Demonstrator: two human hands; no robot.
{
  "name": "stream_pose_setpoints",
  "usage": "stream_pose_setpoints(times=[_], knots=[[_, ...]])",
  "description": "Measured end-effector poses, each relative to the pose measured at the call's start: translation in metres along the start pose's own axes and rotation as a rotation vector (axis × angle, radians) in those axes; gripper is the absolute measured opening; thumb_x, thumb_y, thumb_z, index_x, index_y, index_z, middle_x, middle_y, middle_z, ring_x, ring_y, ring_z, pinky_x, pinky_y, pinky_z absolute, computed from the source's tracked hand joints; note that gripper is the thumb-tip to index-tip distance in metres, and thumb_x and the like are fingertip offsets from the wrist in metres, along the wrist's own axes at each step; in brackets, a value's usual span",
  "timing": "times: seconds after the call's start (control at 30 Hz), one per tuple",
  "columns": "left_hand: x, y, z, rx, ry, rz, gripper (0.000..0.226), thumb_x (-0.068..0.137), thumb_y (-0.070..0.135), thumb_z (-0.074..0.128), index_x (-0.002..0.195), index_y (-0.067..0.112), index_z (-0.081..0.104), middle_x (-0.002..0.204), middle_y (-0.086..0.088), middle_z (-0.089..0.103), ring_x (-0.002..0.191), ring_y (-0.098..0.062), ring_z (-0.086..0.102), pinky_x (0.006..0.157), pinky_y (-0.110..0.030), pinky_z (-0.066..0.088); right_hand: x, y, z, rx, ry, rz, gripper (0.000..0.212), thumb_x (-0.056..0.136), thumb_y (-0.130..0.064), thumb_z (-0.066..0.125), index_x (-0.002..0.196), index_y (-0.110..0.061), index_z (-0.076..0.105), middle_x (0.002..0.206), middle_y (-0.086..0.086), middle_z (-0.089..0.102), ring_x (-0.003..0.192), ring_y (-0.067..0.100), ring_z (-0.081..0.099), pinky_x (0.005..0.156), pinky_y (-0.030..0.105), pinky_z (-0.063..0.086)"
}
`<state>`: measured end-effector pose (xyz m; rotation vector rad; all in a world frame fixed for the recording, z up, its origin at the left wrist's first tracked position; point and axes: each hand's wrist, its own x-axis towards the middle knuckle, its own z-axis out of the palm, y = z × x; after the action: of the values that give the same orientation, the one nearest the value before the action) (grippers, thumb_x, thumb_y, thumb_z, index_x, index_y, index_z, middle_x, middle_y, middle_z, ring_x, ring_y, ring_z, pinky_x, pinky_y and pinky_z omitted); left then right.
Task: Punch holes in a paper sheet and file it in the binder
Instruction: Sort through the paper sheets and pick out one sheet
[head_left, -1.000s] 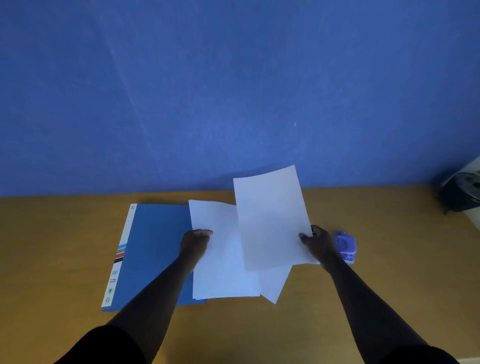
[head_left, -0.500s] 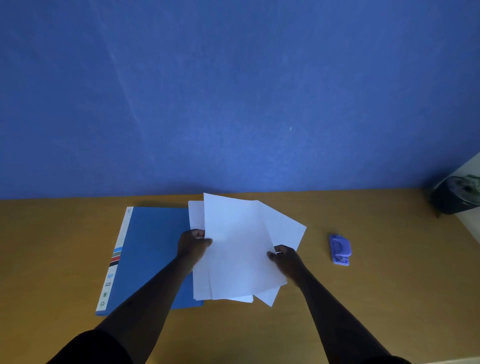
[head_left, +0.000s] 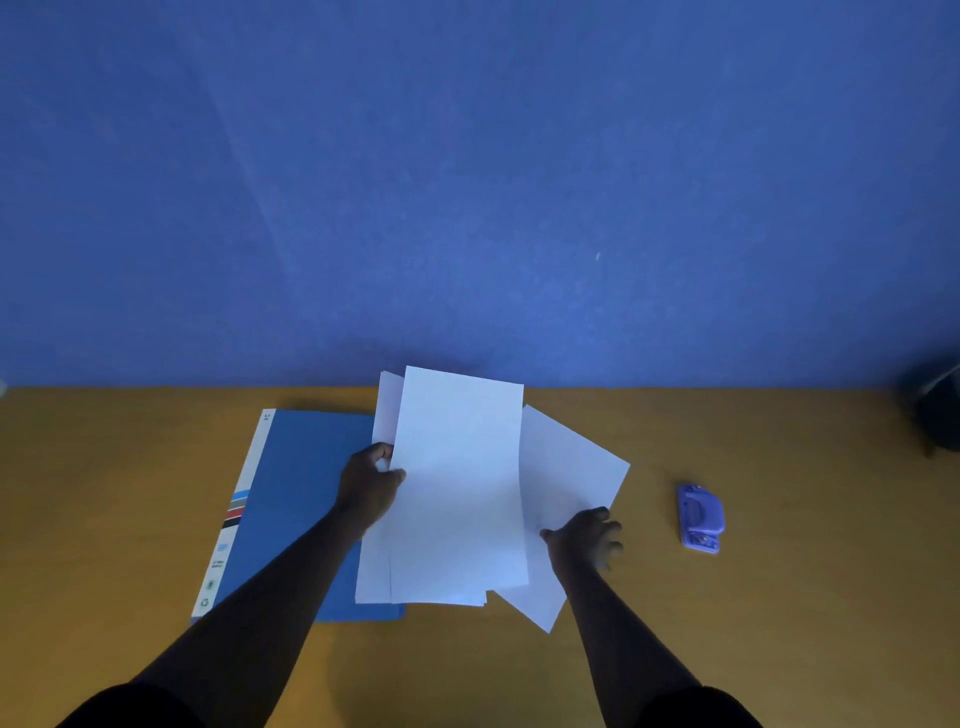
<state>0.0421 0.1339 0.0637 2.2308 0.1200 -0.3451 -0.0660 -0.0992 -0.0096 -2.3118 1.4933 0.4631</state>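
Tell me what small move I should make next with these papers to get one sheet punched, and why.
Probably lift the top sheet clear with your left hand, which already grips its left edge, and carry it toward the hole punch. The other sheets are fanned out beneath, your right hand rests on the skewed sheet, and the blue binder is closed.

Bare table (head_left: 779, 597) surrounds the hole punch (head_left: 700, 518), approach unobstructed.
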Motion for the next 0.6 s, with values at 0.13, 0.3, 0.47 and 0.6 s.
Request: stream_pose_setpoints(times=[0.13, 0.3, 0.47, 0.6], knots=[[-0.001, -0.006, -0.001, 0.022, 0.0, 0.017, 0.017, 0.083, 0.009, 0.064, 0.099, 0.013, 0.067, 0.102, -0.002, 0.066, 0.096, -0.024, 0.06, 0.08, -0.028, 0.047, 0.009, 0.005, -0.005, 0.131, -0.026, 0.065, 0.086, 0.07, -0.031, 0.084, 0.131, -0.002, 0.031, 0.131, 0.018, 0.046, 0.121, 0.029, 0.045, 0.089, 0.036, 0.049], [-0.006, -0.014, -0.004, 0.018, -0.017, 0.009, 0.016, 0.084, 0.009, 0.062, 0.098, 0.015, 0.066, 0.101, -0.002, 0.067, 0.091, -0.021, 0.061, 0.073, -0.024, 0.045, 0.016, 0.014, -0.014, 0.351, -0.033, 0.082, 0.054, 0.082, -0.004, 0.069, 0.126, 0.002, 0.039, 0.125, 0.024, 0.052, 0.11, 0.035, 0.057, 0.081, 0.038, 0.052], [-0.007, -0.013, -0.009, 0.01, -0.019, 0.015, 0.014, 0.084, 0.007, 0.061, 0.093, 0.018, 0.062, 0.098, -0.002, 0.068, 0.087, -0.02, 0.06, 0.074, -0.026, 0.047, 0.013, 0.022, -0.017, 0.429, -0.033, 0.023, 0.038, 0.081, -0.01, 0.067, 0.115, 0.001, 0.054, 0.11, 0.02, 0.066, 0.101, 0.038, 0.063, 0.076, 0.036, 0.054], [-0.011, -0.012, -0.01, 0.012, -0.017, 0.018, 0.014, 0.083, 0.005, 0.06, 0.09, 0.017, 0.063, 0.092, 0.001, 0.066, 0.085, -0.019, 0.06, 0.069, -0.023, 0.044, 0.005, 0.015, -0.015, 0.43, -0.058, 0.007, 0.055, 0.078, -0.024, 0.075, 0.121, 0.0, 0.053, 0.12, 0.019, 0.063, 0.11, 0.036, 0.06, 0.084, 0.036, 0.05]])
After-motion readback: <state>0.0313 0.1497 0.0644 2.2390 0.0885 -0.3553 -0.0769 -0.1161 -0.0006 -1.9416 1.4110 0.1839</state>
